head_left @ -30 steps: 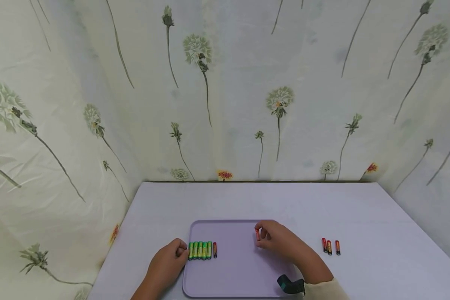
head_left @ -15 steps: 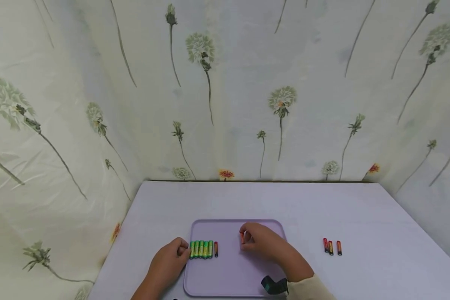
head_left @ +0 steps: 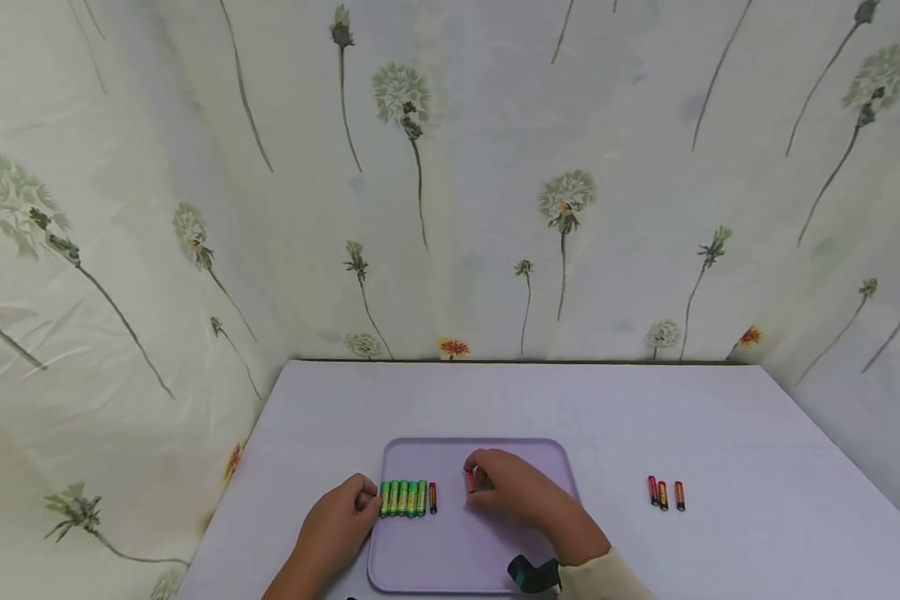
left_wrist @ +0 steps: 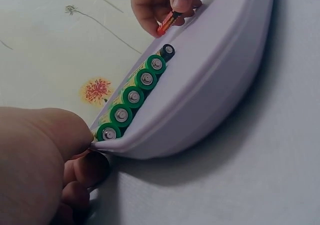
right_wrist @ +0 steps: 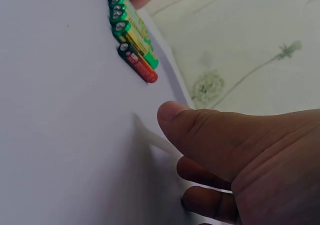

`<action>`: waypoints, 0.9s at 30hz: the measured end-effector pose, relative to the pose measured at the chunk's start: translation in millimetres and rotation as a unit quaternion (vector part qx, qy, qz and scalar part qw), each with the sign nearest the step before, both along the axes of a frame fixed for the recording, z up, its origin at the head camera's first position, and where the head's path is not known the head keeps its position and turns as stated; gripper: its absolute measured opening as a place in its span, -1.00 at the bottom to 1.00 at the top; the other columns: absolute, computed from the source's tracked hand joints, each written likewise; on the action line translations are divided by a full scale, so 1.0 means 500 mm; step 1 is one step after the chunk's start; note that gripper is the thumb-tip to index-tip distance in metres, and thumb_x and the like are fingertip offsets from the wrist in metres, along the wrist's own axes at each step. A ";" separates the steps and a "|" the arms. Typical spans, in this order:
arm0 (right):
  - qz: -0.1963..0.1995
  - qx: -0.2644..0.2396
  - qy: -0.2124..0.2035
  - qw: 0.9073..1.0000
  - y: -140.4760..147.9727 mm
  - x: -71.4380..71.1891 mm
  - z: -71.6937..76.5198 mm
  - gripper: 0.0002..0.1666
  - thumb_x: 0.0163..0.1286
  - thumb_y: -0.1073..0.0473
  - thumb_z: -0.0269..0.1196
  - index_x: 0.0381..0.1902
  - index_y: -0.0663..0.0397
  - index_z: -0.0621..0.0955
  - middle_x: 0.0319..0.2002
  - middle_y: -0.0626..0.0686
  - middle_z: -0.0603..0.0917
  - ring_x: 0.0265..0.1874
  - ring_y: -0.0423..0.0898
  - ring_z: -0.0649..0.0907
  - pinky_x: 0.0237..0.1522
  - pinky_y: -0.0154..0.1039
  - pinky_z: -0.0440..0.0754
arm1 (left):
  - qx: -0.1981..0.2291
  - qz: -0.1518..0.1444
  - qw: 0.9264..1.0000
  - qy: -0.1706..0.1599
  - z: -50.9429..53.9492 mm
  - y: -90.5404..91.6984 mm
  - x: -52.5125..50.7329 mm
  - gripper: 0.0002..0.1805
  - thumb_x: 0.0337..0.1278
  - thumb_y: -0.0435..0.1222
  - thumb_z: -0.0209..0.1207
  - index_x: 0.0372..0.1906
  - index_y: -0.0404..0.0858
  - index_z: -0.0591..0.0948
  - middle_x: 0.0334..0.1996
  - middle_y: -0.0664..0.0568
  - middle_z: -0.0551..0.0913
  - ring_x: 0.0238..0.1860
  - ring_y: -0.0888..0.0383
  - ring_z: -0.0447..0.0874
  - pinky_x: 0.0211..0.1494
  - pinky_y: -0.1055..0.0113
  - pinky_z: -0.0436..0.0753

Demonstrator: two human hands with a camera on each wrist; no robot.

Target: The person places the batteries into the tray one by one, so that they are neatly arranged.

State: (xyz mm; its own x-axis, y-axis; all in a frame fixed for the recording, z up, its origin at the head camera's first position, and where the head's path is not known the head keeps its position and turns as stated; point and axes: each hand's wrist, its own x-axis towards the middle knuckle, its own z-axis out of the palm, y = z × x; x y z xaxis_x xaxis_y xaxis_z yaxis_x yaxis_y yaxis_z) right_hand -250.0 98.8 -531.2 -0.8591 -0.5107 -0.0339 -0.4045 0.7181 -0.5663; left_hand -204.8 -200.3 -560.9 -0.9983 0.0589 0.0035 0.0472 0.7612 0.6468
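My right hand (head_left: 521, 493) pinches a red AAA battery (head_left: 468, 481) above the lilac tray (head_left: 450, 562). The left wrist view shows this red battery (left_wrist: 168, 24) tilted between thumb and fingers; in the right wrist view the thumb hides it. Along the tray's left side lies a row of several green AA batteries (head_left: 402, 498), side by side. Just right of that row, another red battery (head_left: 432, 497) lies parallel to it. My left hand (head_left: 337, 518) grips the tray's left rim, thumb above and fingers curled beneath, beside the outermost green battery.
On the white table (head_left: 495, 400), right of the tray, lie three red batteries (head_left: 663, 495), two close together and one slightly apart. A black wrist device (head_left: 532, 575) sits below my right hand. Floral fabric (head_left: 480, 167) hangs behind and along the sides.
My right hand has moved left across the tray with the red battery, nearer the row. My left hand stays at the tray's rim.
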 end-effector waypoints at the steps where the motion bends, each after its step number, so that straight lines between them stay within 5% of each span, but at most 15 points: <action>1: 0.003 0.001 0.001 1.000 -0.004 0.000 -0.001 -0.66 0.32 0.10 0.49 0.00 -0.02 0.64 -0.30 -0.20 0.58 -0.28 -0.25 0.53 -0.11 -0.18 0.55 | 0.000 0.000 1.000 -0.001 0.000 0.000 0.000 -0.91 0.37 -0.14 0.25 -0.15 -0.04 0.64 -0.41 0.31 0.64 -0.37 0.30 0.52 -0.23 0.25 0.49; 11: 0.003 0.031 -0.007 1.000 -0.043 0.005 -0.005 -0.61 0.28 0.02 0.53 -0.02 -0.06 0.63 -0.25 -0.20 0.56 -0.21 -0.23 0.52 -0.03 -0.14 0.56 | 0.001 -0.003 1.000 0.000 -0.001 -0.002 0.000 -0.91 0.37 -0.14 0.26 -0.15 -0.04 0.64 -0.41 0.31 0.64 -0.38 0.30 0.52 -0.24 0.26 0.48; 27: 0.006 0.066 0.014 0.998 -0.081 0.003 -0.020 -0.51 0.28 -0.09 0.53 0.06 -0.08 0.63 -0.30 -0.26 0.53 -0.30 -0.28 0.50 -0.22 -0.25 0.48 | 0.005 0.001 1.000 -0.010 -0.003 -0.002 -0.002 -0.91 0.36 -0.14 0.26 -0.16 -0.04 0.63 -0.42 0.31 0.65 -0.37 0.28 0.53 -0.22 0.24 0.49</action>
State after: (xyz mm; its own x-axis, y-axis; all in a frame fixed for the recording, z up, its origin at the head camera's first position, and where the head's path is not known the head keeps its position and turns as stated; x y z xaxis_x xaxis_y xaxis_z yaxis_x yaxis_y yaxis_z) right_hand -248.4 58.1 -541.2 -0.8543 -0.5142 -0.0768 -0.4287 0.7803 -0.4553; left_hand -205.5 -201.2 -562.3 -0.9983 0.0568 -0.0163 0.0322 0.7551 0.6549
